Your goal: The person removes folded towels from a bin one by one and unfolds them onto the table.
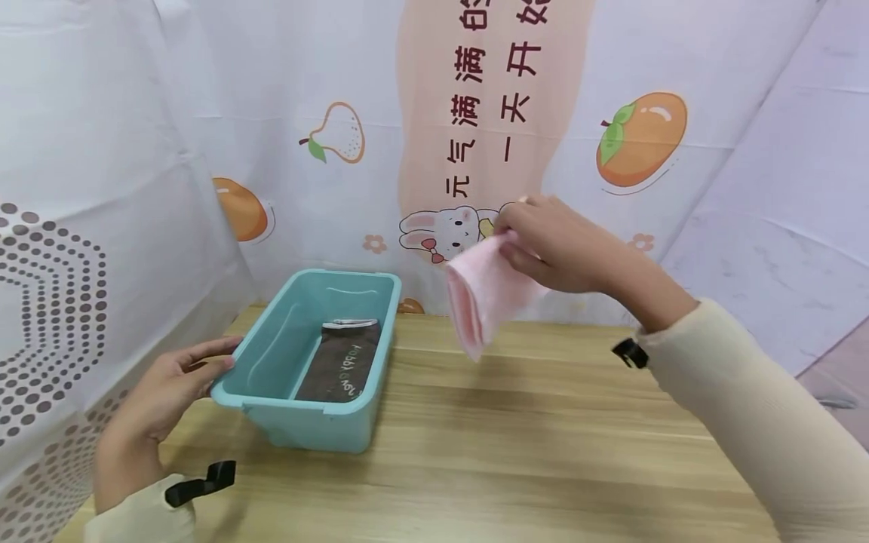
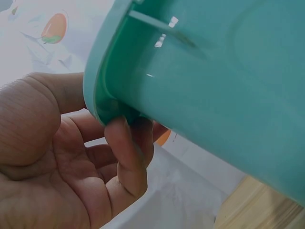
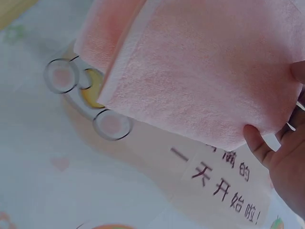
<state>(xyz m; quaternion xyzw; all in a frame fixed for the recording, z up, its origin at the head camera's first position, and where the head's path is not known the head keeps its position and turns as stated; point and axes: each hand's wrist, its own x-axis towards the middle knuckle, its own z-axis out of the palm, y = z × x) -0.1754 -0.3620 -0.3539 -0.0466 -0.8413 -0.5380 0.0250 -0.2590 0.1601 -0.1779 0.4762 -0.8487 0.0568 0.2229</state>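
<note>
My right hand pinches a folded pink towel by its upper edge, holding it up over the table. In the right wrist view the terry towel hangs in layers, thumb on its near face. My left hand grips the rim of a teal plastic basin at its near left corner. Seen from the left wrist, curled fingers hook under the basin's rim. Inside the basin lies a folded dark brown towel with pale lettering and a light edge.
The basin stands on a wood-grain table, near its left side. A white printed curtain with fruit and rabbit pictures hangs along the back and left. Black straps sit at my cream sleeves.
</note>
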